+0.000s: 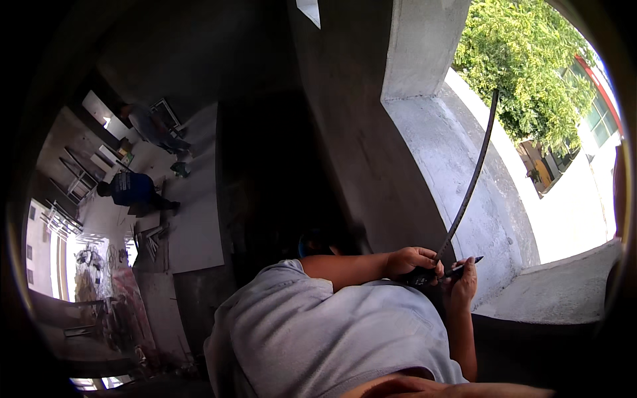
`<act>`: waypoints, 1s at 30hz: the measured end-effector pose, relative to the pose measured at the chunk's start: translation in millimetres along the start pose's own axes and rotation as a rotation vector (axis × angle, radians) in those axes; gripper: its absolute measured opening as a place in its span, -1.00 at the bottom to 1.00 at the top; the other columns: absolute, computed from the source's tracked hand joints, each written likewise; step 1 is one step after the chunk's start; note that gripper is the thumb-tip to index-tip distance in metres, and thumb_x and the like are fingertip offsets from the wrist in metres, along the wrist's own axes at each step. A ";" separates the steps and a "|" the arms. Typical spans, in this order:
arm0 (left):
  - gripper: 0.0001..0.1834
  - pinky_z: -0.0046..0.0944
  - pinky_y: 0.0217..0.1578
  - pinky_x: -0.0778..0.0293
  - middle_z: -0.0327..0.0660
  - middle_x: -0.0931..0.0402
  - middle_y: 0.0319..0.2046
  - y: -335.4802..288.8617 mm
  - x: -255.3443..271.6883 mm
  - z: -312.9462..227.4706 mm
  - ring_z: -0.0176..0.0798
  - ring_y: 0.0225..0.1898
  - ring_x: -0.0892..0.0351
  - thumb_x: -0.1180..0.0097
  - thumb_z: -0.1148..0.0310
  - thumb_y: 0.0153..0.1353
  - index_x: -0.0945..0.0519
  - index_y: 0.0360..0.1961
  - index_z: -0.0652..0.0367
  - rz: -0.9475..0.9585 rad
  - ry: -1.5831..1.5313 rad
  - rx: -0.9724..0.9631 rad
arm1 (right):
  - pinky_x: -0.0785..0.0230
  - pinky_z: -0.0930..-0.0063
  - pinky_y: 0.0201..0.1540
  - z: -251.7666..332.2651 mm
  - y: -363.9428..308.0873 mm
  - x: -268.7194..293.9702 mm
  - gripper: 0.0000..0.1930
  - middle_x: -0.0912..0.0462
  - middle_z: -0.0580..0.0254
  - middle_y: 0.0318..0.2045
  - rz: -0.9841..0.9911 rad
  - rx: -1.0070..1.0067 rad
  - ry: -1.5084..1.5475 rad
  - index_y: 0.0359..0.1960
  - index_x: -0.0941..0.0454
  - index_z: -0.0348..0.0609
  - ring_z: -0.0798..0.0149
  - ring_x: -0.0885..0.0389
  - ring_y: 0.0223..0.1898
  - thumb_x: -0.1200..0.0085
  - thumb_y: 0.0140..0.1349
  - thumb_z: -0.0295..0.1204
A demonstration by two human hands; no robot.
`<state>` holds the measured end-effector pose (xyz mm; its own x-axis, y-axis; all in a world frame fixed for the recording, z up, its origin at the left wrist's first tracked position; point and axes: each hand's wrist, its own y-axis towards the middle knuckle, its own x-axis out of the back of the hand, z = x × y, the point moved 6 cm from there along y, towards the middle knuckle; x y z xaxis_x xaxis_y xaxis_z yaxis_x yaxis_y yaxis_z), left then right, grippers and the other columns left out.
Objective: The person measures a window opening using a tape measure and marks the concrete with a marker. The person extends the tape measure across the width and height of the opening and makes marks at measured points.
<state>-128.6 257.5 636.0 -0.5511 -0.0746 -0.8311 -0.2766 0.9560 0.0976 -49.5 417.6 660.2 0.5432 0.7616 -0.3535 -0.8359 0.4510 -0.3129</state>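
My left hand [406,261] is closed around a dark tape measure [419,280] in front of my grey shirt. Its long, thin blade [476,174] is pulled out, curving up and away past the concrete window sill. Close beside it, my right hand [464,284] grips a black marker pen [472,263] with its dark tip pointing up and to the right. The fingers of both hands nearly meet at the base of the blade. Part of the tape measure's case is hidden by my left fingers.
A rough concrete sill [458,172] and a window opening lie to the right, with a leafy tree [524,73] outside. Far left, one person [133,189] in blue and another person [149,126] are on a pale floor [196,225] among metal frames and scraps.
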 end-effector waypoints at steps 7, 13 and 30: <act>-0.82 -0.16 0.10 -0.63 -0.13 -0.67 -0.05 -26.7 21.4 -9.3 -0.19 -0.05 -0.74 -0.10 0.38 0.56 -0.68 -0.07 0.26 -0.115 -0.044 -0.200 | -0.74 0.20 -0.10 -22.6 9.0 -31.9 -0.76 -0.74 0.02 -0.13 0.291 -0.106 0.072 0.13 -0.44 -0.15 0.10 -0.82 -0.17 -0.03 0.63 -0.28; -0.81 -0.14 0.09 -0.62 -0.08 -0.65 -0.06 -34.9 16.7 -11.4 -0.17 -0.05 -0.75 -0.07 0.39 0.56 -0.67 -0.07 0.28 -0.125 -0.066 -0.294 | -0.71 0.27 -0.04 -38.4 15.8 -24.8 -0.77 -0.76 0.05 -0.10 0.176 -0.295 0.090 0.15 -0.47 -0.11 0.14 -0.81 -0.12 0.00 0.64 -0.28; -0.77 -0.11 0.11 -0.60 -0.06 -0.66 -0.11 -13.3 18.9 -10.9 -0.16 -0.06 -0.74 -0.11 0.35 0.56 -0.69 -0.07 0.32 -0.058 0.009 -0.191 | -0.45 0.48 -0.24 -39.9 8.5 -10.8 -0.82 -0.70 0.19 -0.20 0.260 -0.265 0.165 0.07 -0.49 -0.04 0.34 -0.65 -0.28 0.03 0.66 -0.26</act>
<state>-143.9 240.2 625.0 -0.5367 -0.1314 -0.8335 -0.4519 0.8789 0.1525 -59.3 394.6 626.1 0.3396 0.7400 -0.5806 -0.9095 0.1011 -0.4032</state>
